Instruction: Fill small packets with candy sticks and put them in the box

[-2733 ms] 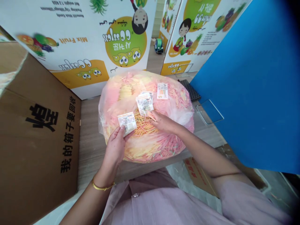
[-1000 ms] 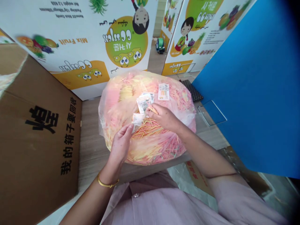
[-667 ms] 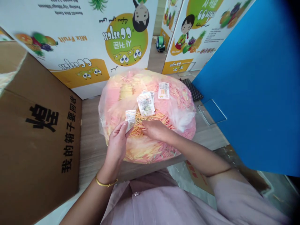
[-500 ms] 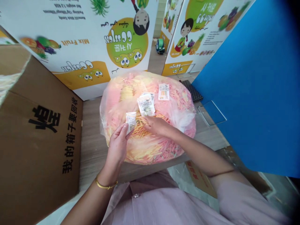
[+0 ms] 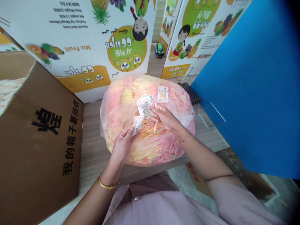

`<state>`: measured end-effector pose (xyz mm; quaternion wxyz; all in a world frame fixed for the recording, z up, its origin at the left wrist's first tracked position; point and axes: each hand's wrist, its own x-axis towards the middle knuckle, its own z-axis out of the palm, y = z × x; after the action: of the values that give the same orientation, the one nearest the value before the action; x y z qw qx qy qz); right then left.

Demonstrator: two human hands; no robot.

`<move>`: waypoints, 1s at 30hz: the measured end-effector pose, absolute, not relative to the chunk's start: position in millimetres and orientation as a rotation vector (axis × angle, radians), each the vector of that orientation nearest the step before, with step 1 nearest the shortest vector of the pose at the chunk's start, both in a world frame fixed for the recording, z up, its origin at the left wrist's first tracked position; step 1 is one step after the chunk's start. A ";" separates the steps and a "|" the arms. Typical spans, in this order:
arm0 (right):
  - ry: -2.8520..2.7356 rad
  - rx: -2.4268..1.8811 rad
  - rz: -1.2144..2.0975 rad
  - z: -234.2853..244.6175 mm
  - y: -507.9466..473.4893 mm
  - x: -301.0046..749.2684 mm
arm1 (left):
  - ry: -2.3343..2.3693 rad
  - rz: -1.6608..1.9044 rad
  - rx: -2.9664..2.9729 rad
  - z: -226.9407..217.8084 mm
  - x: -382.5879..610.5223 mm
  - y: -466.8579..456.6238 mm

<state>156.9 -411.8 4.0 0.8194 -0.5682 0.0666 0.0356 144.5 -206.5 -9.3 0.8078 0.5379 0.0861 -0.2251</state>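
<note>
A large clear plastic bag (image 5: 117,125) bulges with thin pink, yellow and orange candy sticks (image 5: 150,128), bared at an opening in its middle. My left hand (image 5: 123,142) pinches a small printed sachet (image 5: 137,122) between thumb and fingers, over the near left of that opening. Between the fingers of my right hand (image 5: 164,116) are a few candy sticks, raised just above the pile. Two overlapping sachets (image 5: 143,106) lie on the bag beyond my hands, partly behind my right fingertips. Another sachet (image 5: 162,94) rests flat farther right.
A brown carton (image 5: 47,150) stands on the left, with pale contents at its top. Printed white cartons (image 5: 79,62) line the back, with a green tape roll (image 5: 159,50) between them. A blue panel (image 5: 246,93) with a wire handle (image 5: 212,115) borders the right, beside a dark dotted object (image 5: 191,93).
My right hand has risen out of the loose candy sticks, now with a few in its fingers. The sachet in my left hand has shifted slightly right, towards it.
</note>
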 end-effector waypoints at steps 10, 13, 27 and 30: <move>0.151 -1.133 -0.321 61.5 -386.1 163.6 | 0.037 -0.420 1.327 -24.5 140.3 -208.0; 0.120 -1.175 -0.380 66.3 -377.7 165.6 | -0.029 -0.411 1.434 -26.7 139.7 -205.1; 0.098 -1.272 -0.306 41.2 -365.6 167.7 | -0.094 -0.441 1.480 -17.7 138.3 -208.6; 0.094 -1.373 -0.254 39.4 -365.8 161.1 | -0.024 -0.506 1.305 -16.7 139.1 -211.1</move>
<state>161.1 -365.8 39.4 0.7652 -0.6317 0.0433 -0.1169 139.1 -211.1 -16.7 0.7649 0.6006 -0.0109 -0.2326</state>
